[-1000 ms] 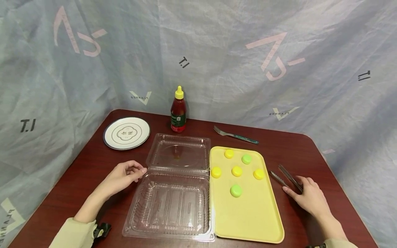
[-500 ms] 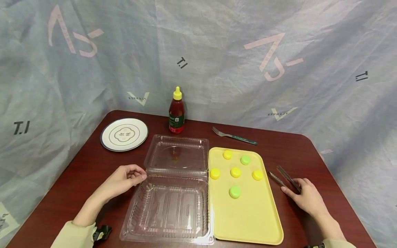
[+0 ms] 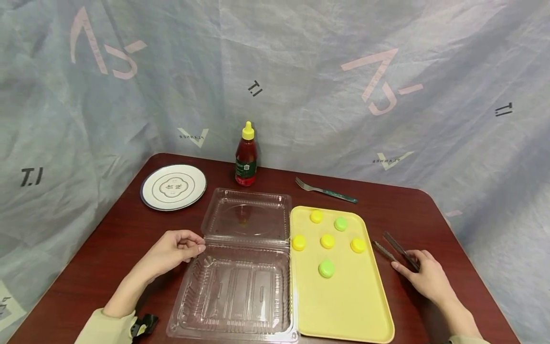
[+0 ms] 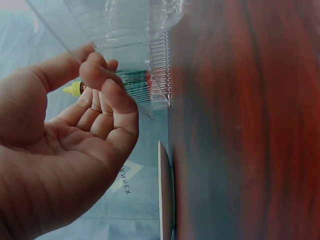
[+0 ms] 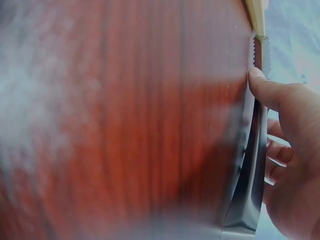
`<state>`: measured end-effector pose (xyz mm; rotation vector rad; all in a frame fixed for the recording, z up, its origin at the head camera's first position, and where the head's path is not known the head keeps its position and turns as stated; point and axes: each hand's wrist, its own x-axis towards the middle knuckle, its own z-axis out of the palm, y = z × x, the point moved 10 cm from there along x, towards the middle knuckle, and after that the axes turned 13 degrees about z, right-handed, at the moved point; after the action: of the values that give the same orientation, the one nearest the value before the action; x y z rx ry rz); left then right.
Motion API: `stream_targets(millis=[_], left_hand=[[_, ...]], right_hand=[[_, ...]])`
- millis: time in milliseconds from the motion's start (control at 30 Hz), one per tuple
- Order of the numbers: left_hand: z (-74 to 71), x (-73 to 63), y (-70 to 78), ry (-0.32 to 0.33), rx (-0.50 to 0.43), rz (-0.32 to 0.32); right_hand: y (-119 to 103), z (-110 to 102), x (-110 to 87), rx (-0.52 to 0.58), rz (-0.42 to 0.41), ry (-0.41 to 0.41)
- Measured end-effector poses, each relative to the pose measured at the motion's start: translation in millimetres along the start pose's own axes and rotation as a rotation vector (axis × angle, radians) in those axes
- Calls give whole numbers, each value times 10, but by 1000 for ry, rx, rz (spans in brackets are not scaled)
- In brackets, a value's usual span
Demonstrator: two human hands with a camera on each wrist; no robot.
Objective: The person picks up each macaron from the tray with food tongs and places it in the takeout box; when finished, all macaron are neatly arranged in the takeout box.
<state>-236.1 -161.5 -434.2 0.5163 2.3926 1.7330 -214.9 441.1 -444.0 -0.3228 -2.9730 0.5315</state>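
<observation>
At the left edge of a hinged clear plastic food container (image 3: pixel 234 286), close to its fold, my left hand (image 3: pixel 169 253) pinches the rim between thumb and forefinger. The container lies unfolded, lid to the back. Right of it is a yellow tray (image 3: pixel 343 306) bearing several small macaron-like rounds, some yellow (image 3: pixel 327 241), some green (image 3: pixel 326 268). Beyond the tray's right side, my right hand (image 3: pixel 431 279) holds metal tongs (image 5: pixel 252 175), thumb on one arm, fingers at the other. The tongs' serrated tips are spread apart, with nothing between them.
A white plate (image 3: pixel 174 188) lies at the back left. Behind the container stands a red sauce bottle (image 3: pixel 246 162) with a yellow cap. A fork (image 3: pixel 325 191) lies behind the tray. Grey cloth (image 3: pixel 292 95) hangs along the dark red table's (image 3: pixel 399 210) far edge.
</observation>
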Motion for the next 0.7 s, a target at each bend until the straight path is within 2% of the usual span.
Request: stream_targets(millis=[400,700], left_hand=[[18,12,8,23,-9,47],[-8,-4,9,28,8,46]], right_hand=[[-35,-178,-29,52,-11,41],[-90,-280,5,61,-45,62]])
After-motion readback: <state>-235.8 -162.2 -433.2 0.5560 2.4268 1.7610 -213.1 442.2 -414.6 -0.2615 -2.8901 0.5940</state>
